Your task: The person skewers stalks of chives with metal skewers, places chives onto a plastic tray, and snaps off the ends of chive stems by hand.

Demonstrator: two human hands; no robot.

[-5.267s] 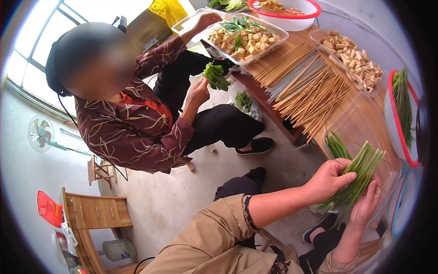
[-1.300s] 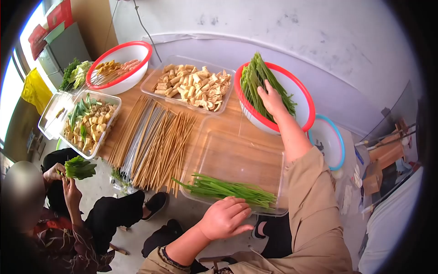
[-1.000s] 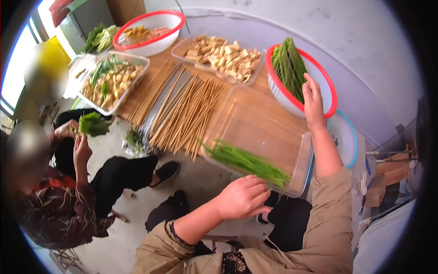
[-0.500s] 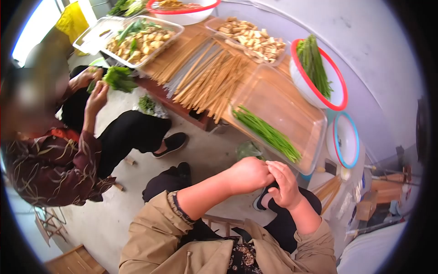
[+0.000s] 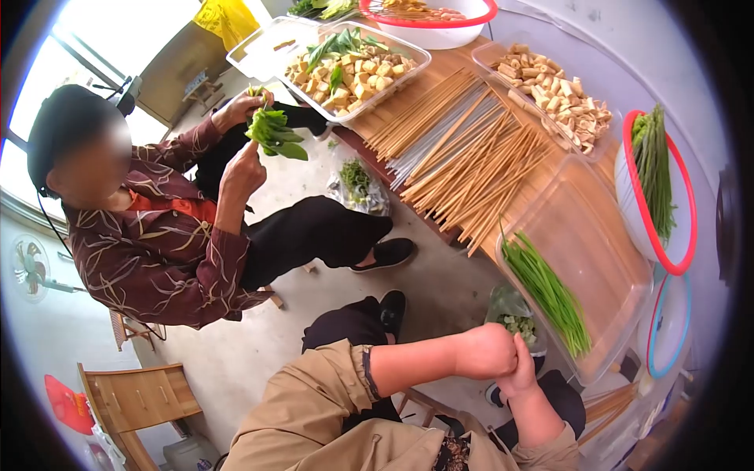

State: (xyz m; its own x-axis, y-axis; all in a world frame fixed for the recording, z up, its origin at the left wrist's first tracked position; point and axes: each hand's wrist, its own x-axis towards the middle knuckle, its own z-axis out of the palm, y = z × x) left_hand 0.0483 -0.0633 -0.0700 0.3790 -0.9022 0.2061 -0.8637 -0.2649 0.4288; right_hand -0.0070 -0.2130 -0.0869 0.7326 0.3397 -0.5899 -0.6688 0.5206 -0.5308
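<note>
My left hand [image 5: 488, 351] is closed, back up, over my lap in front of the table's edge. Against it is my right hand [image 5: 518, 370], its fingers bent and touching the left; whatever lies between them is hidden. Just beyond them a clear plastic tray [image 5: 601, 235] holds a row of green stalks [image 5: 547, 294] along its near side. Further right, a red-rimmed white bowl [image 5: 686, 235] contains more long green stalks [image 5: 652, 173]. Bamboo sticks [image 5: 479, 165] lie spread on the wooden table, left of the tray. Under the table edge is a plastic bag with greens [image 5: 518, 318].
A seated person [image 5: 157, 228] at left holds leafy greens [image 5: 275, 133]. Containers of tofu cubes [image 5: 353, 74] and pale rolled pieces [image 5: 558, 94] stand on the table, with another red-rimmed bowl [image 5: 432, 33] behind. A blue-rimmed bowl [image 5: 667, 326] is at right, a wooden cabinet [image 5: 145, 396] lower left.
My right hand has come back from the stalk bowl to meet my left hand. The bundle held earlier is out of my hands; stalks lie in the tray. The view has turned left.
</note>
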